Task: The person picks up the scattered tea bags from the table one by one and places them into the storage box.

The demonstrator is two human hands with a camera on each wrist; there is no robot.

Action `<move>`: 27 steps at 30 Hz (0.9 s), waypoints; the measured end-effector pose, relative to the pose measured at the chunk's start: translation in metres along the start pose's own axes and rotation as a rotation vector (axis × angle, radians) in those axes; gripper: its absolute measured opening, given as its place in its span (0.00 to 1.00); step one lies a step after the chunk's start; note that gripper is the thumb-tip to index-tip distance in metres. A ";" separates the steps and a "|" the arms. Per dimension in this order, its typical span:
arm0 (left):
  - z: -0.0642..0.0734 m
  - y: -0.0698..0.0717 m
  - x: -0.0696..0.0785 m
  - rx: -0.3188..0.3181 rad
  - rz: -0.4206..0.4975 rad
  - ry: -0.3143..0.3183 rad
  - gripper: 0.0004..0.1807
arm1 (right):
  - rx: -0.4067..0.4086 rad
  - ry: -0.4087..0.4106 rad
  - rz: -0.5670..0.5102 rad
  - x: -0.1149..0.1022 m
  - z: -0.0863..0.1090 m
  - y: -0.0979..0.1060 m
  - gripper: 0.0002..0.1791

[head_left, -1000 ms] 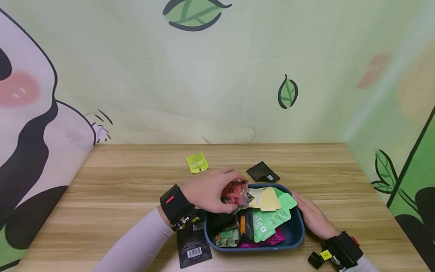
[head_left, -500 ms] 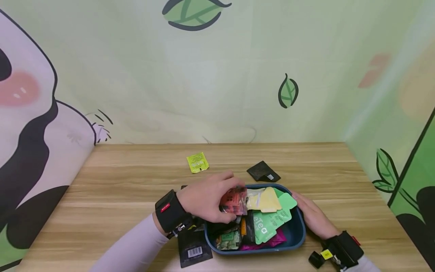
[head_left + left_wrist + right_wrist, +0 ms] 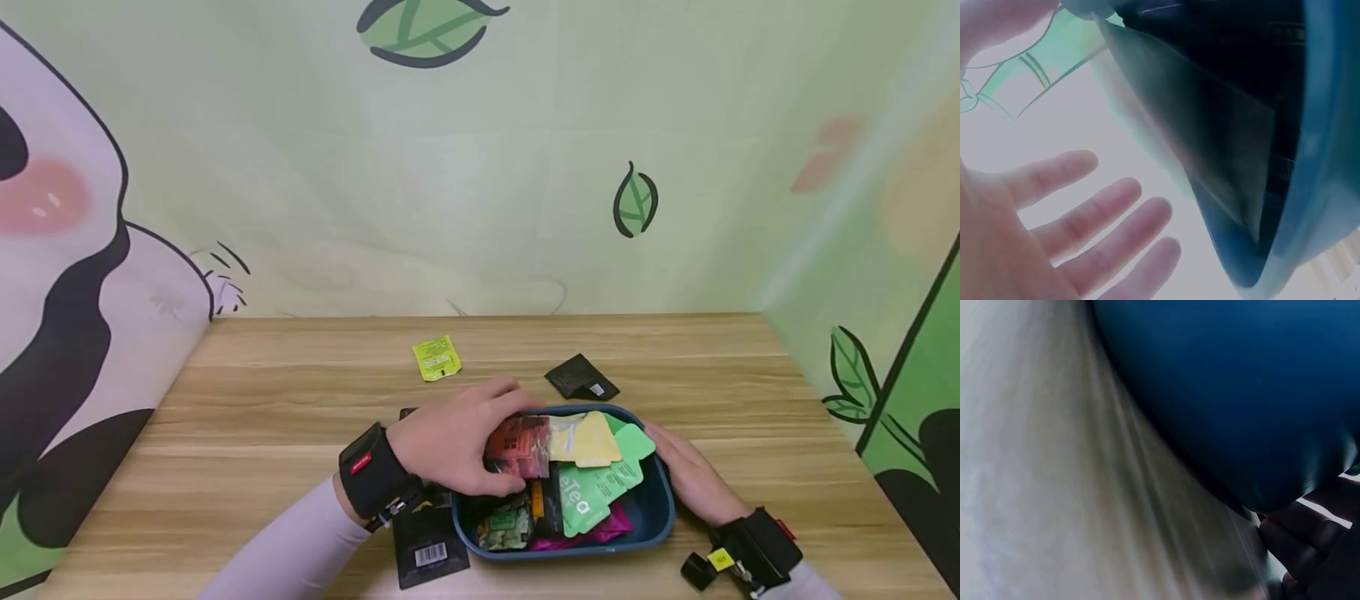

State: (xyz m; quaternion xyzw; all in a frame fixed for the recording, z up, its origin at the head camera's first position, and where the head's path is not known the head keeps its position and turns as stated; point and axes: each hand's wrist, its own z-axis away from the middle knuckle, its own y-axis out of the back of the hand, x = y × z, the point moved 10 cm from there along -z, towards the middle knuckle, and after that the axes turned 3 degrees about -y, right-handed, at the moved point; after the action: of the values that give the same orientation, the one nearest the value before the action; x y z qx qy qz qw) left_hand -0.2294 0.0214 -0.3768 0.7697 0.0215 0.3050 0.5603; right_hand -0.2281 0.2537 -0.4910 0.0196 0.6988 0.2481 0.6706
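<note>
A blue plastic basket holds a pile of small sachets. My left hand is over its left end, fingers extended and spread in the left wrist view. Between thumb and fingers in the head view, a red clear-edged packet lies on the pile. Beside it are a pale yellow packet and a mint-green tea packet; a dark packet slants inside the basket. My right hand rests with straight fingers along the basket's right outer side, fingertips at the wall in the right wrist view.
On the wooden table, a yellow-green sachet and a black sachet lie behind the basket. Black packets lie left of it, partly under my left forearm. A printed cloth wall rises along the back.
The red packet, pinched and tilted in my left hand earlier, now lies flatter on the pile. My left hand has shifted slightly left and its grip has loosened. My right hand stays put.
</note>
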 end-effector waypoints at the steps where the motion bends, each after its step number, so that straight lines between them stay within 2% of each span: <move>1: 0.001 0.002 -0.001 0.005 -0.013 0.007 0.48 | 0.000 0.000 -0.001 0.000 0.000 0.000 0.35; 5: 0.006 0.011 -0.007 0.026 -0.078 0.034 0.58 | -0.001 -0.012 -0.001 0.000 -0.001 0.000 0.36; 9: 0.011 0.024 -0.028 0.058 -0.138 0.071 0.58 | 0.004 -0.023 0.010 0.001 0.000 0.000 0.37; 11: 0.014 0.030 -0.046 0.067 -0.165 0.114 0.57 | 0.010 -0.022 0.015 0.002 0.000 0.001 0.37; 14: 0.019 0.035 -0.080 0.064 -0.198 0.204 0.55 | 0.012 -0.018 0.019 0.002 0.000 0.000 0.36; 20: 0.028 0.033 -0.147 0.012 -0.258 0.407 0.54 | 0.011 -0.016 0.010 0.003 0.001 0.000 0.36; 23: 0.030 0.031 -0.170 0.000 -0.266 0.481 0.54 | 0.012 -0.016 0.009 0.003 0.001 0.000 0.36; 27: 0.030 0.026 -0.188 -0.020 -0.295 0.524 0.53 | 0.017 -0.034 0.016 0.003 0.000 0.000 0.37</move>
State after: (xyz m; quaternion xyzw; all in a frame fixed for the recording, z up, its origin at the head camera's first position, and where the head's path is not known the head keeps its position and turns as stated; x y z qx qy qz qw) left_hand -0.3755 -0.0841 -0.4430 0.6478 0.2737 0.4089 0.5816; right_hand -0.2280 0.2551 -0.4939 0.0351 0.6894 0.2471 0.6801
